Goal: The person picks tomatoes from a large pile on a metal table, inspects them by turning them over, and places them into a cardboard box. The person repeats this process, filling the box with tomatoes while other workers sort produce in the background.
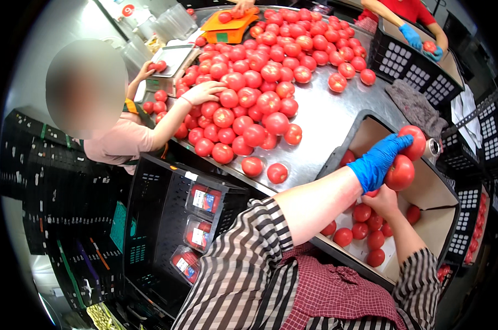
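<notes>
Blue-gloved left hand (pixel 374 165) clamped on two large, round, glossy red tomatoes (pixel 400 172) at three o'clock, above a black plastic crate lined with tan card (pixel 433 187).

Bare right hand (pixel 383 202) reaches into that crate, between three and four o'clock, below the left; its fingers are mostly hidden, so whether they are closed on anything cannot be told. Smaller red tomatoes (pixel 360 230) lie on the crate's floor nearby. At twelve o'clock, a broad heap of red tomatoes (pixel 254 80) covers much of a shiny steel table (pixel 326 118). Toward ten o'clock, a co-worker in a pale pink top (pixel 119 140) reaches one hand onto the heap. At seven o'clock, clear plastic packs of red tomatoes (pixel 197 234) sit in a tilted black plastic crate (pixel 155 220).
</notes>
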The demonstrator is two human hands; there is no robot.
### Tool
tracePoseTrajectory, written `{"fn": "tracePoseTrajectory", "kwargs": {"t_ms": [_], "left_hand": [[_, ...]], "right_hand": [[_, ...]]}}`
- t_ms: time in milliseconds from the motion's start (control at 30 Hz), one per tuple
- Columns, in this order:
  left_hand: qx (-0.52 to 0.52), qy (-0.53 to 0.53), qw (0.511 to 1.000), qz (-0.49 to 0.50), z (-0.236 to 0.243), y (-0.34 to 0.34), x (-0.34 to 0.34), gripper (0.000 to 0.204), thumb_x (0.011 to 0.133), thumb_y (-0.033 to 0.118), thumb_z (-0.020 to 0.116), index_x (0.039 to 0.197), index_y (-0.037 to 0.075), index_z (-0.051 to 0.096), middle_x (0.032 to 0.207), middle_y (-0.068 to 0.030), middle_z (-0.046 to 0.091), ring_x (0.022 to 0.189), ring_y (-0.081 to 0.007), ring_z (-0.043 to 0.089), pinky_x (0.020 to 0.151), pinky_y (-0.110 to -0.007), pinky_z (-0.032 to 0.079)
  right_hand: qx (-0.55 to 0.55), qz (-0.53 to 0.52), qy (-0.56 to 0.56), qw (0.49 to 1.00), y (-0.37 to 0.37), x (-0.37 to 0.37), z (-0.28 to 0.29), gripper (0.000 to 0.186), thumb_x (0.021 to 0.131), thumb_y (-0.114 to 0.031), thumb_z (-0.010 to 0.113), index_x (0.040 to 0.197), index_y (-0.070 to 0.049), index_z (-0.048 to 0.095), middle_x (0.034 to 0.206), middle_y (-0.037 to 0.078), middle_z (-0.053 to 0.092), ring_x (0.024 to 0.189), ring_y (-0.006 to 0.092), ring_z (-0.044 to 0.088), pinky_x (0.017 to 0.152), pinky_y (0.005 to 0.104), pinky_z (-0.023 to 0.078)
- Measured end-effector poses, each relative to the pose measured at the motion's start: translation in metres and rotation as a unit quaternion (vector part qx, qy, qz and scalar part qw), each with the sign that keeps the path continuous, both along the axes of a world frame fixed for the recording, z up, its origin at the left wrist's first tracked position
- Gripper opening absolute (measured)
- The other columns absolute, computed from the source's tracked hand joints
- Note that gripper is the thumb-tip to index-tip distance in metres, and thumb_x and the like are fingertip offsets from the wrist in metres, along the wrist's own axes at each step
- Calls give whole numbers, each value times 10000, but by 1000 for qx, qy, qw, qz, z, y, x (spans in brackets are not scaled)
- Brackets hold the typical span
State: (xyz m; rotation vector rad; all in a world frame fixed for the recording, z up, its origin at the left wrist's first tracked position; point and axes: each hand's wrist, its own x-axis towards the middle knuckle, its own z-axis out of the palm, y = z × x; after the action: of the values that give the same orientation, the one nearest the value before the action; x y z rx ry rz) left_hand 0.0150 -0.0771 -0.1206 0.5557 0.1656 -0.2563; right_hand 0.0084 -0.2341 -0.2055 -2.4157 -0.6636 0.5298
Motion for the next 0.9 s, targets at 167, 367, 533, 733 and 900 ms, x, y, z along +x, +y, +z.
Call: {"fn": "tracePoseTrajectory", "kwargs": {"t_ms": [167,367,533,733,900], "left_hand": [[21,6,1000,-19,-2,-4,-3,490,873,444,680,1204,97,580,1060,-86,617,903,-179,603,771,-346,535],[6,58,992,-113,19,9,-14,537,923,426,610,1289,44,522,1143,-173,637,867,-266,693,741,-394,610],[26,41,989,-142,18,-3,-8,521,943,390,586,1334,56,501,1232,-163,610,962,-274,677,758,-386,607],[2,48,982,-180,17,-12,-19,546,939,423,583,1299,16,535,1199,-176,632,997,-291,668,861,-412,575],[-29,68,982,-175,12,-12,-20,564,945,443,562,1302,7,534,1181,-185,639,1074,-312,643,917,-444,553]], "right_hand": [[363,-274,420,785,-32,-10,53,467,894,-520,532,1179,-156,600,1010,23,667,859,156,636,666,296,490],[537,-254,503,628,-51,-23,98,595,913,-643,456,1145,-112,590,990,68,658,793,194,620,644,318,483],[576,-224,492,613,-54,-33,114,659,927,-680,377,1080,-74,582,874,134,634,570,191,539,554,302,456],[573,-265,349,693,-58,-38,100,599,973,-614,362,1159,-79,557,868,73,613,644,161,559,565,302,456],[560,-237,302,734,-61,-37,110,501,984,-453,476,1311,-73,477,1037,75,612,756,150,588,593,287,472]]}}
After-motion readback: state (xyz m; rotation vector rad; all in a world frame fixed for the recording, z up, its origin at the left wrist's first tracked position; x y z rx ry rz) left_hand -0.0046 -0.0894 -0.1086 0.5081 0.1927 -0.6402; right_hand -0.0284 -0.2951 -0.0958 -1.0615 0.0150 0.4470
